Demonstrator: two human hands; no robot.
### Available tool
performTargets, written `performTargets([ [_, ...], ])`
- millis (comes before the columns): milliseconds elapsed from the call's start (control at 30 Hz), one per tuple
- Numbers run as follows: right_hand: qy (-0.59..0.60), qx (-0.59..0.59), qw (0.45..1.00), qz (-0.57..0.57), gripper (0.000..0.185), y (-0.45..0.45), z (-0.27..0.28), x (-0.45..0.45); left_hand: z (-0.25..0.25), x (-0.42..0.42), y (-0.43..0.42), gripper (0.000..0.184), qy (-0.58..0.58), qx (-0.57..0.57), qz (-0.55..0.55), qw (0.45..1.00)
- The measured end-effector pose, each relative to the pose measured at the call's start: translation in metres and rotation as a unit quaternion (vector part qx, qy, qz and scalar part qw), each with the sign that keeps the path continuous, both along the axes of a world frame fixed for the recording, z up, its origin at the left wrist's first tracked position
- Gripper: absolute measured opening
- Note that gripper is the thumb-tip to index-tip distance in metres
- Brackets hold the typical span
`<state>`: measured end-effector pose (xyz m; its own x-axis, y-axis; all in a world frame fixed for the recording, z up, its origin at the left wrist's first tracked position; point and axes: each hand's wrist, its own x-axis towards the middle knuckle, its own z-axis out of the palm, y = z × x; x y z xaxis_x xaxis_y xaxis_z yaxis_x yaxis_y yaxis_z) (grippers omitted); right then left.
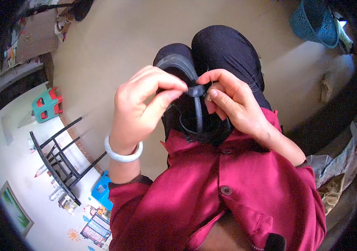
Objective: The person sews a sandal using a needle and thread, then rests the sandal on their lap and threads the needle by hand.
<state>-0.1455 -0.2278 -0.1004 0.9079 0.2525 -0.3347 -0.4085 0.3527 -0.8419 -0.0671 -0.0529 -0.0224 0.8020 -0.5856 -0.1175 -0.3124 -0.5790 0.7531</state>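
Note:
A black shoe-like item (176, 63) with a curved, ribbed edge and a narrow strap (198, 109) rests on my lap between my knees. My left hand (138, 102), wearing a pale bangle (123, 155), is closed in a pinch beside the knotted or folded top of the strap. On the other side, my right hand (235, 100) is closed too, with thumb and fingers bent against the item and a small pale bit between them. A thin dark thread (253, 81) loops beyond the right hand. My hands partly hide the item.
Dark trousers (224, 50) cover my knees. A blue basket (314, 25) stands at the far right. To the left are a green and red stool (47, 104), a dark table (57, 167) and a blue stool (102, 190). Crumpled sheeting (341, 163) lies at right.

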Motion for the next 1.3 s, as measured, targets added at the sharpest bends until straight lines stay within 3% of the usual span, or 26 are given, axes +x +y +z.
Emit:
performTargets([
  [100, -0.072, 0.004, 0.997, 0.023, 0.016, -0.001, -0.007, -0.001, -0.002, 0.000, 0.008, 0.009, -0.004, -0.138, -0.154, 0.978],
  [167, -0.066, -0.001, 0.997, 0.041, 0.012, -0.004, -0.006, 0.001, 0.002, -0.005, 0.009, 0.011, 0.085, -0.150, -0.192, 0.966],
  [233, -0.183, -0.114, 0.976, 0.017, 0.012, -0.002, -0.013, -0.002, -0.001, -0.013, 0.013, 0.014, 0.110, -0.149, -0.194, 0.963],
  [300, -0.183, -0.161, 0.969, 0.027, 0.015, -0.005, -0.009, -0.002, -0.004, -0.019, 0.020, 0.016, 0.155, -0.111, -0.199, 0.961],
  [367, -0.227, -0.225, 0.946, 0.051, 0.017, -0.007, -0.010, 0.000, -0.006, -0.024, 0.023, 0.009, 0.158, -0.103, -0.169, 0.967],
  [567, -0.274, -0.250, 0.928, 0.039, 0.020, 0.004, -0.009, -0.005, -0.010, -0.032, 0.016, 0.015, 0.150, -0.113, -0.271, 0.944],
  [667, -0.210, -0.117, 0.963, 0.119, 0.011, -0.009, -0.009, 0.003, -0.009, -0.028, 0.022, 0.009, 0.201, -0.147, -0.242, 0.938],
  [733, -0.139, 0.048, 0.980, 0.131, 0.009, -0.010, -0.014, 0.004, 0.001, -0.030, 0.021, 0.032, 0.292, -0.129, -0.031, 0.947],
  [767, -0.138, 0.048, 0.981, 0.130, 0.009, -0.009, -0.016, 0.003, 0.005, -0.032, 0.018, 0.040, 0.314, -0.122, 0.094, 0.937],
  [833, -0.043, 0.191, 0.966, 0.167, 0.010, -0.011, -0.020, 0.005, 0.008, -0.023, 0.011, 0.033, 0.323, -0.147, 0.099, 0.930],
  [900, -0.031, 0.212, 0.963, 0.166, 0.011, -0.015, -0.025, 0.006, 0.014, -0.017, 0.004, 0.013, 0.277, 0.019, 0.025, 0.960],
  [933, -0.030, 0.228, 0.958, 0.174, 0.010, -0.017, -0.028, 0.006, 0.012, -0.018, 0.000, 0.010, 0.260, 0.027, 0.037, 0.965],
  [1100, 0.025, 0.236, 0.961, 0.139, 0.010, -0.016, -0.031, 0.011, -0.019, -0.010, 0.005, 0.007, 0.253, -0.070, 0.060, 0.963],
  [1133, 0.043, 0.259, 0.958, 0.116, 0.011, -0.014, -0.034, 0.011, -0.025, -0.008, 0.004, 0.010, 0.020, -0.039, 0.014, 0.999],
  [1167, 0.042, 0.260, 0.958, 0.115, 0.011, -0.014, -0.034, 0.011, -0.027, -0.007, 0.004, 0.014, -0.215, -0.006, -0.031, 0.976],
  [1233, 0.043, 0.272, 0.958, 0.080, 0.012, -0.011, -0.034, 0.010, -0.023, -0.018, 0.009, 0.025, -0.430, 0.087, -0.010, 0.899],
  [1300, 0.030, 0.270, 0.959, 0.075, 0.013, -0.010, -0.034, 0.010, -0.010, -0.039, 0.011, 0.028, -0.440, 0.132, -0.058, 0.886],
])
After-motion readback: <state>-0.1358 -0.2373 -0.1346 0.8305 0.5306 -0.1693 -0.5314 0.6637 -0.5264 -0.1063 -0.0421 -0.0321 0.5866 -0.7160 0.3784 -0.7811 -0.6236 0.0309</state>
